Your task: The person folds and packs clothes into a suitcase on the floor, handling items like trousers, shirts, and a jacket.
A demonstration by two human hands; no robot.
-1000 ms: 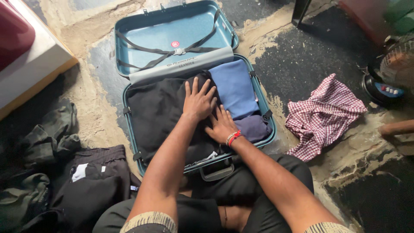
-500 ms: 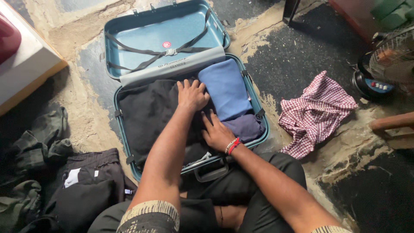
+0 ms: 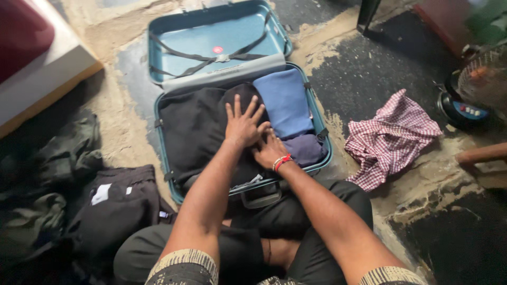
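An open teal suitcase (image 3: 165, 158) lies on the floor in front of me, its lid (image 3: 211, 31) flipped back with crossed straps. Inside lie black clothes (image 3: 190, 132) on the left, a folded blue garment (image 3: 285, 103) on the right and a dark purple one (image 3: 306, 149) below it. My left hand (image 3: 243, 124) presses flat, fingers spread, on the black clothes. My right hand (image 3: 268, 150), with a red band on the wrist, rests flat just beside it, at the edge of the purple garment.
A red-and-white checked cloth (image 3: 391, 140) lies crumpled on the floor to the right. A fan base (image 3: 465, 108) stands at the far right. Black folded clothes (image 3: 119, 206) and olive green garments (image 3: 58, 158) lie to the left. A white-and-red block (image 3: 37, 63) sits at top left.
The view has shifted a little. Both hands stay pressed on the clothes in the suitcase; the left hand's fingers have spread wider.
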